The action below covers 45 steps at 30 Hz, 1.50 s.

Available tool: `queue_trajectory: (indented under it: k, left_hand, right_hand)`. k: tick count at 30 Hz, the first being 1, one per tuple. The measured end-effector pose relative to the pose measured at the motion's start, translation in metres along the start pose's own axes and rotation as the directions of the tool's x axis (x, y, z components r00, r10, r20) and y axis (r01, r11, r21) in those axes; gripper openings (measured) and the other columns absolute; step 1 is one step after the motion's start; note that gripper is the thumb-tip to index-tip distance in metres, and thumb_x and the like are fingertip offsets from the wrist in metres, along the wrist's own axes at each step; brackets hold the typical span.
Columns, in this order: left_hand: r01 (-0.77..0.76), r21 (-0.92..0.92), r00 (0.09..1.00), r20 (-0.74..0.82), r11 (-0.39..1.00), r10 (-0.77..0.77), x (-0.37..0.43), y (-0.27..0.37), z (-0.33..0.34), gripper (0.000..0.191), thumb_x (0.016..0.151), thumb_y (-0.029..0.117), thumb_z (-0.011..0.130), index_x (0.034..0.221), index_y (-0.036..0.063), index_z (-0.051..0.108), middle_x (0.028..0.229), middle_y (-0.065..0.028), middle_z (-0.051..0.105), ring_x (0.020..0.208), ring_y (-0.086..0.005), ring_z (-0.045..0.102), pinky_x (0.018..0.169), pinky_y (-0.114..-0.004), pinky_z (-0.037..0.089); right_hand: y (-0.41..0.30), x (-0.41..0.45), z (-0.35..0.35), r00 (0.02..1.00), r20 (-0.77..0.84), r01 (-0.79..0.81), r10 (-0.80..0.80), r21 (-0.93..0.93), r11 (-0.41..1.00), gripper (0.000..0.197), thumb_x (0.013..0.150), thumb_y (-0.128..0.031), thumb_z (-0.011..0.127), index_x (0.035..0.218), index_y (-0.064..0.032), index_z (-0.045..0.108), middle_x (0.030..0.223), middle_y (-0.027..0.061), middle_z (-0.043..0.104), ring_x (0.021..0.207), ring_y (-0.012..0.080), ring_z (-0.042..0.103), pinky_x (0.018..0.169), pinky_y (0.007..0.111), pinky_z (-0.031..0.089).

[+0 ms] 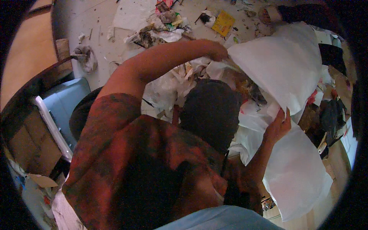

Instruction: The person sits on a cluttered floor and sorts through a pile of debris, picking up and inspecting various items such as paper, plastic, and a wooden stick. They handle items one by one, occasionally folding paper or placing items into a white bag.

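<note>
Both of my hands are out of view. Directly before me another person bends forward, back towards me, in a red and dark patterned shirt (115,161) and with a dark head (212,112). That person's left hand (220,53) is at the upper left edge of a large white sack (281,60), and their right hand (283,123) grips it lower down. The sack's pale lower part (299,172) hangs to the right. Crumpled plastic and paper waste (169,89) lies under their left arm. Along the bottom edge runs grey-blue cloth (224,220).
Litter (161,34) and a yellow packet (223,23) lie on the pale floor (100,17). At left are a light-blue plastic container (69,92), a cardboard box (34,146) and an orange-brown panel (28,54). Mixed waste (330,115) is heaped at right.
</note>
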<state>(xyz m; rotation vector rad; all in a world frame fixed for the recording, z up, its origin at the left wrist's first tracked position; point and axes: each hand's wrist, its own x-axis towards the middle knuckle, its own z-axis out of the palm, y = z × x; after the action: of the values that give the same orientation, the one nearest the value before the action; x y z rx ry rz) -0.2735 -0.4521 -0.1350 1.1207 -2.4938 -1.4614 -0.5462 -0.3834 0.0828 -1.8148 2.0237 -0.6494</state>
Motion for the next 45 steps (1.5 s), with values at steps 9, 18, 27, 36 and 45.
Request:
queue_trajectory:
  k: [9,18,27,36,45]
  left_hand:
    - [-0.146,0.080,0.987,-0.049,0.986,0.150,0.122,0.087,0.046,0.030,0.080,0.014,0.057,0.109,0.0075,0.058,0.101,-0.0135,0.062,0.087,-0.0285,0.058,0.079,-0.042,0.046]
    - [-0.105,0.047,0.990,-0.091,0.993,0.109,0.132,0.060,0.074,0.029,0.078,0.013,0.058,0.107,0.0074,0.059,0.101,-0.0138,0.062,0.089,-0.0301,0.058,0.079,-0.041,0.046]
    - [-0.321,-0.316,0.895,-0.409,0.893,0.177,0.009,0.052,0.063,0.028,0.076,0.011,0.059,0.104,0.0073,0.060,0.101,-0.0140,0.062,0.091,-0.0317,0.059,0.078,-0.041,0.047]
    - [0.082,-0.766,0.459,-0.539,0.638,-0.706,-0.121,-0.046,0.086,0.018,0.082,0.005,0.053,0.098,0.0050,0.062,0.089,-0.0110,0.065,0.082,-0.0241,0.064,0.072,-0.033,0.049]
    - [-0.266,-0.848,0.375,-0.529,0.458,-0.761,-0.108,-0.074,0.067,0.021,0.088,0.009,0.048,0.103,-0.0023,0.059,0.088,-0.0095,0.065,0.084,-0.0156,0.061,0.077,-0.027,0.047]
  right_hand:
    - [-0.032,-0.009,0.024,0.993,-0.063,-0.089,0.103,0.193,0.977,0.045,0.087,-0.031,0.049,0.109,0.0068,0.056,0.090,0.0175,0.063,0.082,0.0256,0.061,0.063,0.034,0.049]
    - [-0.076,0.051,0.008,0.818,0.360,0.534,-0.449,-0.185,0.825,0.033,0.086,-0.021,0.055,0.108,0.0045,0.055,0.102,0.0128,0.060,0.089,0.0207,0.056,0.079,0.031,0.044]
    - [-0.036,0.246,0.365,0.314,0.886,0.902,-0.340,-0.166,0.399,0.092,0.066,-0.036,0.074,0.139,-0.0112,0.022,0.134,0.0229,0.036,0.123,0.0370,0.036,0.103,0.039,0.031]
    - [0.035,0.162,0.434,0.475,0.820,0.869,-0.320,-0.378,0.320,0.079,0.077,-0.032,0.065,0.139,-0.0072,0.021,0.141,0.0223,0.024,0.130,0.0368,0.024,0.104,0.044,0.028]
    - [-0.014,0.207,0.391,0.665,0.711,0.091,-0.229,0.226,0.970,0.037,0.085,-0.019,0.053,0.118,-0.0025,0.047,0.118,0.0150,0.052,0.099,0.0289,0.057,0.081,0.039,0.049]
